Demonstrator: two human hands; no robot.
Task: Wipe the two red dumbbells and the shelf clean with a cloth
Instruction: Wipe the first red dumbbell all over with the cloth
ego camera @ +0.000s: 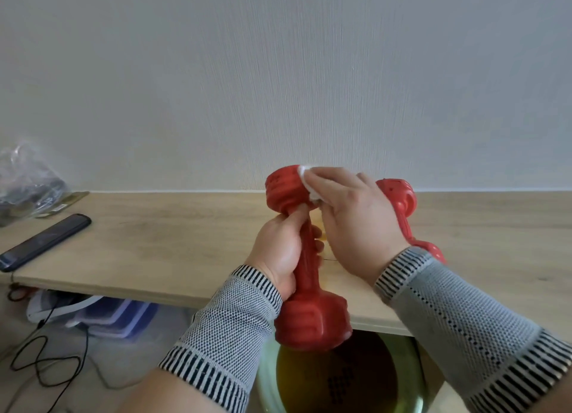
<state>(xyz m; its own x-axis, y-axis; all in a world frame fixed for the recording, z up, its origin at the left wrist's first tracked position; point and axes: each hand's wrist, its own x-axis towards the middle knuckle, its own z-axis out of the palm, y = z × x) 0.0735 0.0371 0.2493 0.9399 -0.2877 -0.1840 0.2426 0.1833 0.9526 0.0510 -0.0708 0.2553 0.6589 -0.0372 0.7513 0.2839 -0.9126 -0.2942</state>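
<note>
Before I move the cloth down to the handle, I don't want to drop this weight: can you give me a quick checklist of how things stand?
1. Left hand wrapped round the handle of the held dumbbell: ok.
2. Right hand pressing the white cloth on the upper head: ok.
3. Handle free for wiping: not ok, the left grip covers it.
4. Second dumbbell resting on the shelf: ok, partly hidden behind the right hand.
5. Phone away from the work: ok, far left.
6. Upper head clean: cannot tell.
</note>
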